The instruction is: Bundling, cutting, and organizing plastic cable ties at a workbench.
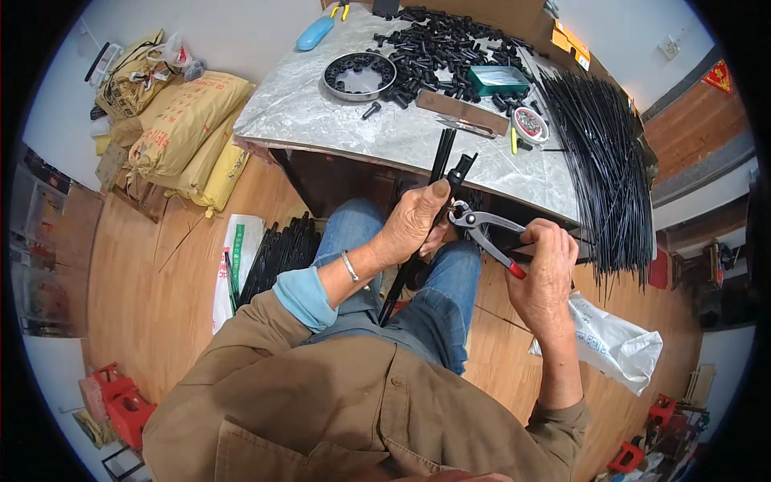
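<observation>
Left hand (414, 229) was closed around a bundle of thin black rods (440, 165), thumb pressed on top near the upper end, over my lap and just below the bench (321, 112) edge. The rods ran from past my knee up across the bench lip. Right hand (546, 273) was wrapped around the red-tipped handles of the pliers (482, 229), whose head sat right against the rods beside my left thumb. Whether the pliers actually bit on a rod I could not tell.

Handling, as I judged it: the rods looked light, stiff along their length but springy, and smooth enough to slide against each other. Best held close to where the pliers worked, as the left hand did, so the ends would not whip. The pliers looked like solid metal, better gripped far down the handles for leverage.

Packages and signs:
- Stack of tan and yellow sacks (189, 128) with red print, on the floor left of the bench, against the wall.
- White sack with green print (233, 257) lying flat on the floor by a heap of black rods (277, 253).
- White plastic bag (614, 341), crumpled, on the floor at my right.
- Green shallow box (498, 79) on the bench among loose black tubes (450, 48).
- Orange-yellow labels (570, 44) on a cardboard box at the far right of the bench.
- Red diamond-shaped sign (717, 78) on the wall at upper right.
- Round metal tray (360, 76) and small round tin (529, 124) also on the bench; long fan of black rods (602, 161) draped off its right end.
</observation>
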A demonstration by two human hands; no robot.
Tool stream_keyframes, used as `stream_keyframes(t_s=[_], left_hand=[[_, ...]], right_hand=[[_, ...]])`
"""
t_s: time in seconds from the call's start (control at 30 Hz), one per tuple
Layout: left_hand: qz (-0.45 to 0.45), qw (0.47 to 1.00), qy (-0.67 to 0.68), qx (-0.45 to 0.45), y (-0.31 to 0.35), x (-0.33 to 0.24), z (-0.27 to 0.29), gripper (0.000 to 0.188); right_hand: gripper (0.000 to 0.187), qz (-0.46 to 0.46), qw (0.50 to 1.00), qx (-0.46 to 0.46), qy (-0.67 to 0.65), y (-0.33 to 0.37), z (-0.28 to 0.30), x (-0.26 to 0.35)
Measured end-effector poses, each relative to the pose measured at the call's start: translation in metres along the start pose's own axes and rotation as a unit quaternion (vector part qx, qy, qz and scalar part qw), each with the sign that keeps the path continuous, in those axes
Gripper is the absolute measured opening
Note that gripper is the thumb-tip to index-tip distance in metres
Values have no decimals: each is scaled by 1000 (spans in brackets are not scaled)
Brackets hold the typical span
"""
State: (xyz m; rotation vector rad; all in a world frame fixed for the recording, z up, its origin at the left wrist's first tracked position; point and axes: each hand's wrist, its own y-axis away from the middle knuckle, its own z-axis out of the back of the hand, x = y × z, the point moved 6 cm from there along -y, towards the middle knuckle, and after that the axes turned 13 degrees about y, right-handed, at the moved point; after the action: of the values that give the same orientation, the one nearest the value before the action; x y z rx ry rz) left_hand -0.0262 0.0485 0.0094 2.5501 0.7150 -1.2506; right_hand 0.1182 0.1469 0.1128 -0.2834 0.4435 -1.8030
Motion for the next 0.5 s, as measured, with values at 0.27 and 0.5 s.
stream_keyframes(t_s=[0.27,0.5], left_hand=[[0,1000,7,3,-2,0,4,57],[-1,1000,9,7,0,0,5,57]], right_hand=[[37,-93,991,32,-90,28,-20,8],[37,-161,979,51,-117,51,-43,18]])
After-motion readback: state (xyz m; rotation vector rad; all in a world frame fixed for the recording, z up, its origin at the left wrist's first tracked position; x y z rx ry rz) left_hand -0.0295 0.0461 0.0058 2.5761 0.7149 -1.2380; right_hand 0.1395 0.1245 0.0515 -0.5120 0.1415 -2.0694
